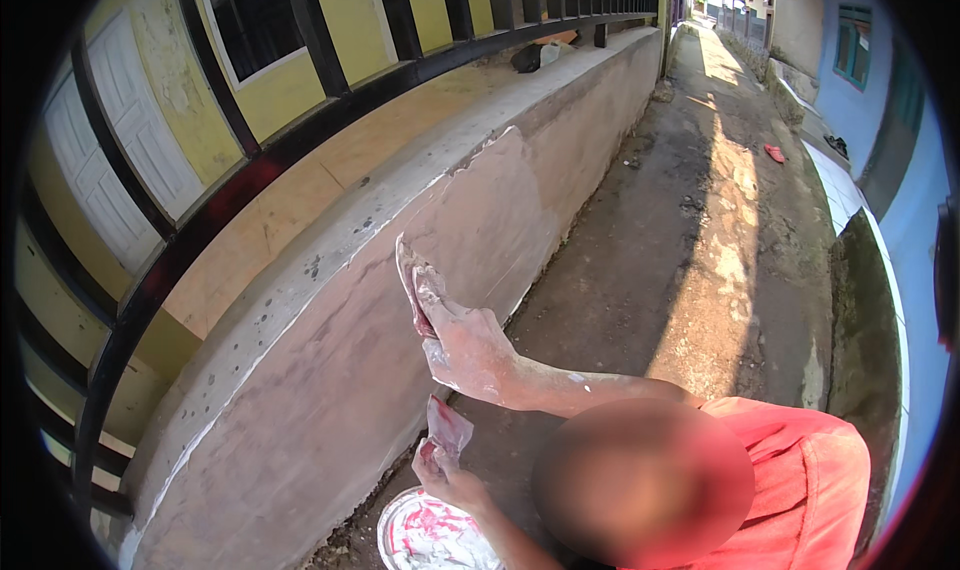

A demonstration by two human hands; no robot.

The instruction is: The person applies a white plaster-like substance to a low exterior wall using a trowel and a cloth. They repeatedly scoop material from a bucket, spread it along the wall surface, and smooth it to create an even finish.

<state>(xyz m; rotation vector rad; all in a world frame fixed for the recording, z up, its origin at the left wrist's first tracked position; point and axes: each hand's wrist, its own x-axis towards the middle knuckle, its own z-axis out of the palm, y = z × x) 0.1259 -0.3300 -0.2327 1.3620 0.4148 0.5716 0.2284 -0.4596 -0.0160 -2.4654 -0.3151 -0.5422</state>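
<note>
My right hand (pixel 462 345), smeared with whitish paste, is closed around a thin flat scraper (pixel 409 275) with white and reddish smears. The scraper's tip is close to the face of a low plastered wall (pixel 300 400); whether it touches cannot be told. Lower down, my left hand (pixel 448 478) pinches a smaller flat scraper (pixel 450 428), pale with reddish paste on it. Just below the left hand stands a round white tub (pixel 392 535) holding white paste streaked with pinkish red. A blurred patch covers the area beside my right forearm, next to red cloth (pixel 800 470).
Black metal railing (pixel 150 300) curves above the wall's grey top ledge (pixel 350 210), on the left. Beyond it is a yellow house wall (pixel 165 80). To the right, a narrow concrete lane (pixel 620 280) runs into the distance past a red sandal (pixel 774 153) and a blue house (pixel 850 50).
</note>
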